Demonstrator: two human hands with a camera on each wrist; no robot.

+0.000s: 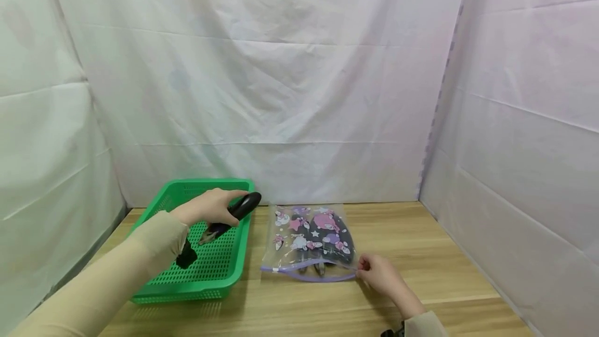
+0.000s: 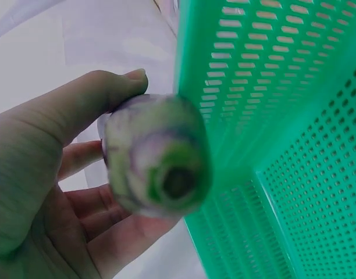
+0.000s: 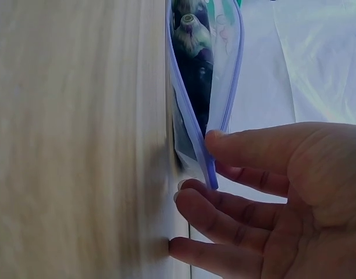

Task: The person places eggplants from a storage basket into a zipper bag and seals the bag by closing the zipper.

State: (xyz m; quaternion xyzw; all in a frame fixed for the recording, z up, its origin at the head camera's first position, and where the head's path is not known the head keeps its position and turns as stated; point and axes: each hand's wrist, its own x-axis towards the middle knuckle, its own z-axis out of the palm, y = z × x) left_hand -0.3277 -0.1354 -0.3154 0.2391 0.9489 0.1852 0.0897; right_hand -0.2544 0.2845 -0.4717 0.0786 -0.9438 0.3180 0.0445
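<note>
A dark eggplant (image 1: 246, 205) is gripped by my left hand (image 1: 212, 207) above the right side of a green basket (image 1: 241, 254). In the left wrist view the stem end of that eggplant (image 2: 157, 154) faces the camera, with thumb and fingers around it. A clear zip bag (image 1: 276, 251) printed with cartoon figures lies on the table, with dark eggplants (image 3: 195, 75) inside. My right hand (image 1: 381, 274) pinches the right corner of the bag's purple zip edge. The bag's mouth gapes toward me, and its slider (image 1: 275, 270) sits near the left end.
The wooden table (image 1: 412, 233) carries the basket at left and the bag at the middle. White cloth (image 1: 281, 92) hangs behind and along both sides. The basket's raised rim (image 1: 187, 290) stands between my left forearm and the bag.
</note>
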